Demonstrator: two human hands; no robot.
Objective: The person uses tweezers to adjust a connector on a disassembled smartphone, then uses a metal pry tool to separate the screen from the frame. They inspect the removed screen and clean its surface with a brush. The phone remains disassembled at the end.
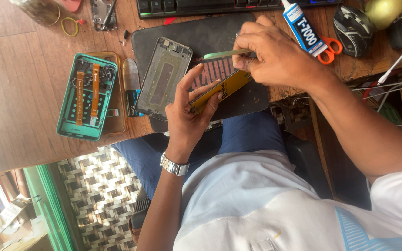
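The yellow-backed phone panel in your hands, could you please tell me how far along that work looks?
Done: a teal phone body lies opened with its orange flex cables exposed, and a bare grey metal mid-frame rests on the black mat. In hand: the left hand holds the yellow-backed flat panel while the right hand holds a thin green strip just above it. Left: the parts lie separate, unassembled; the white glue tube stays capped.

Looks like a phone repair bench: a gutted teal phone shell (87, 95) is lying left of the left hand (189, 114), a white glue tube (303, 29) and orange-handled scissors (329, 49) sitting beside the right hand (273, 53).
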